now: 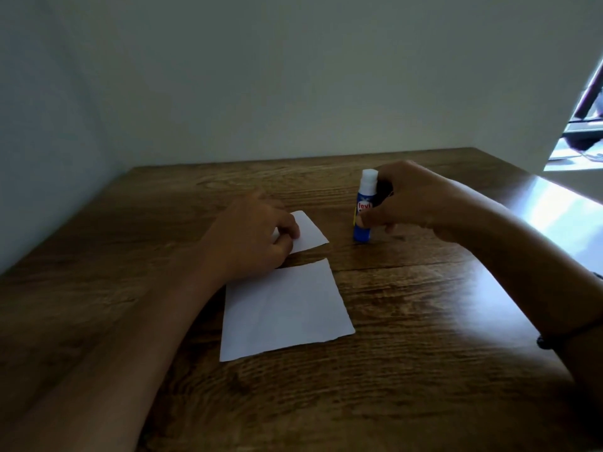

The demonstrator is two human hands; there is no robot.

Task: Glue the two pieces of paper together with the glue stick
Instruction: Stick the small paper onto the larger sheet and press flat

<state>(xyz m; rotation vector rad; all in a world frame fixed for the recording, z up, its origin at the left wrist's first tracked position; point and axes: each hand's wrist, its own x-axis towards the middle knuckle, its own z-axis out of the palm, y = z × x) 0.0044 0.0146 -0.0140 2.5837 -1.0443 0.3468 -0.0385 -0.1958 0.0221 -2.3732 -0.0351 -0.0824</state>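
On the dark wood-grain table (424,321) a blue plastic glue stick (363,220) stands upright, its white tip up and apparently uncapped, and the right hand (411,197) is curled around its barrel from the right, thumb low on the front, with something dark tucked in the palm that may be the cap. The left hand (251,233) lies loosely curled on the smaller white paper piece (310,231), fingertips pinching or pressing its near edge; whether it has lifted the sheet I cannot tell. The larger white paper rectangle (284,314) lies flat just in front of it, a thin strip of table showing between the two. The risks from here look plain: the light smaller sheet could slide or crumple under the stick if the left hand lets go, glue could smear onto the wood if the stroke overruns an edge, and the stick could topple if the grip slips.
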